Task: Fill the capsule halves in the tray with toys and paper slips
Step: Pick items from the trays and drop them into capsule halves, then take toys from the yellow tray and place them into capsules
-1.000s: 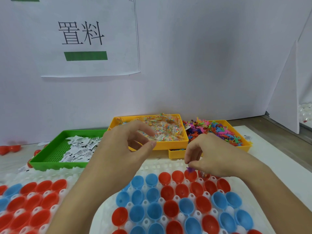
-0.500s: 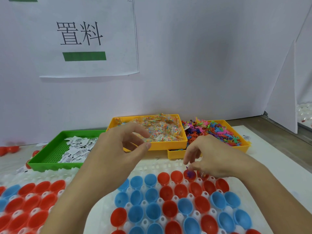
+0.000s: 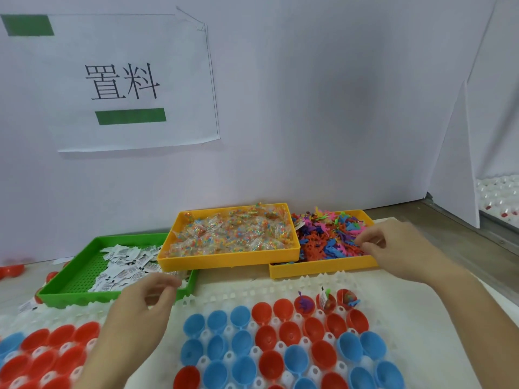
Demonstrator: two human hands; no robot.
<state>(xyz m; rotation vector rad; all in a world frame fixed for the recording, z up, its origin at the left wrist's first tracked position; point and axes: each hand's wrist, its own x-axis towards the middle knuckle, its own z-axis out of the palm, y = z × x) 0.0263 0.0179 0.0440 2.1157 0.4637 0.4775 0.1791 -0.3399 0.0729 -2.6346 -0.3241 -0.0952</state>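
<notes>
From the head view, I count three bins along the back of the worktop: a green bin point(image 3: 84, 279) at the left holding paper slips point(image 3: 123, 265), a yellow bin point(image 3: 230, 259) in the middle heaped with small clear packets of coloured beads point(image 3: 233, 234), and a second yellow bin point(image 3: 323, 269) to its right full of flat coloured toys point(image 3: 328, 240). My right hand point(image 3: 393, 245) is over that right-hand bin, its fingers curled down among the toys; I cannot tell whether they have closed on one. My left hand point(image 3: 146, 307) hangs at the near right corner of the green bin, fingers loosely curled with nothing in them.

Nearer me lies the white tray point(image 3: 252, 293) with red and blue capsule halves point(image 3: 289, 332) seated open side up. In its back row, three red halves at the right end hold something: a purple toy point(image 3: 304, 303), then a slip with a toy point(image 3: 327, 300), then another filled half point(image 3: 348, 297). A second tray of halves point(image 3: 47, 352) sits at the near left edge; my left forearm hides part of it.

Behind the bins stands a white wall with a paper sign point(image 3: 126, 82) bearing two characters and green bars. The worktop is pale.
</notes>
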